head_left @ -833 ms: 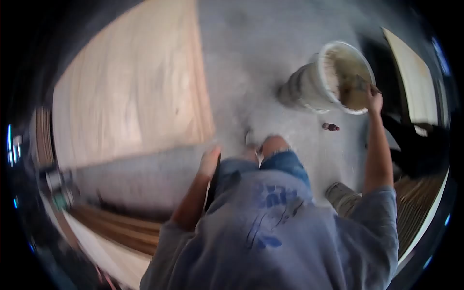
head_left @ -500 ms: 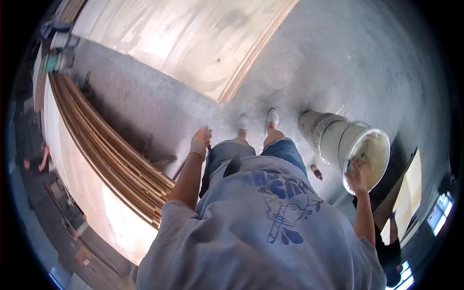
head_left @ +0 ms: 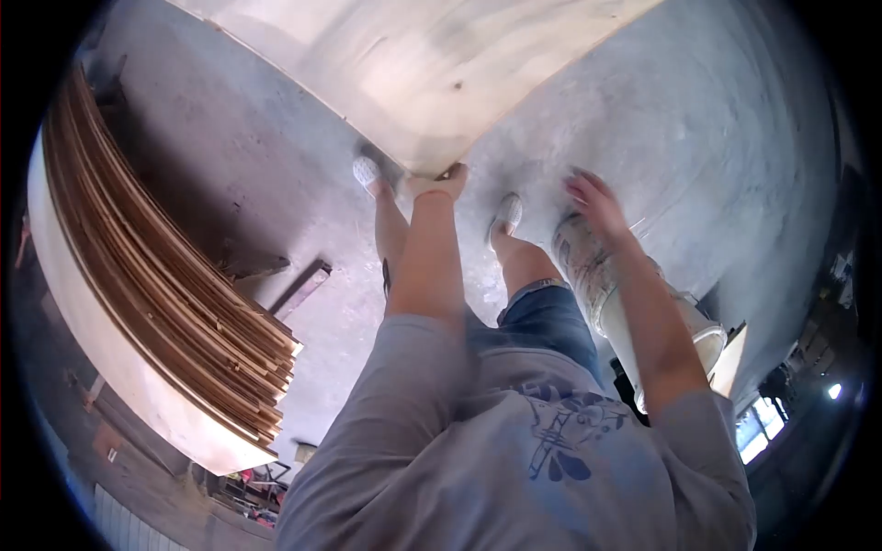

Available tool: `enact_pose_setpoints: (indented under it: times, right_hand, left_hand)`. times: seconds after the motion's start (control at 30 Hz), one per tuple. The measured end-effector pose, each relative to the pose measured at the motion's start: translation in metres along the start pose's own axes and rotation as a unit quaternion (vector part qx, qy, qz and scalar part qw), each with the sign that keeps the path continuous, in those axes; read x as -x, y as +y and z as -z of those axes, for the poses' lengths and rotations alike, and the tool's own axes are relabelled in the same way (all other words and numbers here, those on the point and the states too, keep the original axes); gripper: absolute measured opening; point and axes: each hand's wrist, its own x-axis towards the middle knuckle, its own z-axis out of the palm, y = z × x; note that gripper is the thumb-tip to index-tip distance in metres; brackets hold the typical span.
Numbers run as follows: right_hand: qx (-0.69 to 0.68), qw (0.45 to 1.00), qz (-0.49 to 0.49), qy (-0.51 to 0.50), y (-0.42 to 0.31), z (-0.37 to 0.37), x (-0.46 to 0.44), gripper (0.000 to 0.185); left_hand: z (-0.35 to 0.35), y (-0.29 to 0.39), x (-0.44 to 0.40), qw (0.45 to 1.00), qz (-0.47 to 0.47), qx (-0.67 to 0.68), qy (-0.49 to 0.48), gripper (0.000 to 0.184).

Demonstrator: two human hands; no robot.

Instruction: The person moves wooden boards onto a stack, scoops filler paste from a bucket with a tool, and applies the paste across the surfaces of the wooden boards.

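Observation:
My left hand (head_left: 439,182) is at the near corner of a pale plywood sheet (head_left: 441,83), its fingers curled in against the corner. A small dark patch shows between these fingers; I cannot make out what it is. My right hand (head_left: 597,204) is held out to the right, above the far end of a row of whitish, stained buckets (head_left: 588,253). Motion smears its fingers, so whether it holds anything is unclear. The forearm crosses in front of the nearest bucket and hides part of it.
A tall stack of thin boards (head_left: 175,275) with a pale top sheet fills the left side. Between it and my legs, a dark bar-like piece (head_left: 301,286) lies on the grey concrete floor (head_left: 276,197). Bright windows (head_left: 761,427) show at the lower right.
My left hand has moved forward from beside my hip to the plywood corner. My right hand has left the bucket's mouth and swung forward. I have turned and stepped closer to the plywood.

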Motion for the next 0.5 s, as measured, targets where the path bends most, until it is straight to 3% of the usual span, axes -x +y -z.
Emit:
enact_pose_setpoints:
  times: [0.1,0.13,0.17,0.23,0.27,0.3,0.33,0.37,0.5]
  right_hand:
    - [-0.121,0.978,-0.133,0.107,0.006,-0.133,-0.100,0.044]
    - [-0.117,0.971,-0.158,0.139,0.006,-0.163,-0.121,0.042]
    - [-0.112,0.962,-0.181,0.173,0.007,-0.193,-0.140,0.040]
    - [-0.126,0.950,-0.179,0.224,0.011,-0.235,-0.169,0.037]
    - [-0.137,0.948,-0.157,0.240,0.018,-0.239,-0.174,0.036]
    - [-0.145,0.946,-0.134,0.256,0.025,-0.238,-0.179,0.034]
    - [-0.123,0.958,-0.141,0.219,0.005,-0.250,-0.161,0.034]
    - [-0.100,0.966,-0.151,0.183,-0.019,-0.263,-0.144,0.033]
    - [-0.082,0.938,-0.237,0.241,-0.008,-0.249,-0.155,0.036]
  left_hand:
    - [-0.010,0.031,-0.033,0.990,0.039,-0.122,-0.051,0.051]
    - [-0.005,0.040,-0.041,0.968,0.029,-0.235,-0.088,0.053]
    - [0.006,0.049,-0.052,0.917,-0.001,-0.376,-0.135,0.054]
    - [0.031,0.063,-0.068,0.725,-0.125,-0.641,-0.222,0.056]
    - [0.017,0.060,-0.056,0.891,-0.029,-0.432,-0.133,0.056]
    - [0.003,0.056,-0.045,0.979,0.077,-0.186,-0.032,0.055]
    - [-0.003,0.053,-0.035,0.977,0.184,0.075,0.077,0.055]
    - [-0.001,0.050,-0.033,0.979,0.174,-0.099,0.045,0.055]
    - [-0.020,0.063,-0.004,0.982,0.183,-0.041,0.033,0.055]
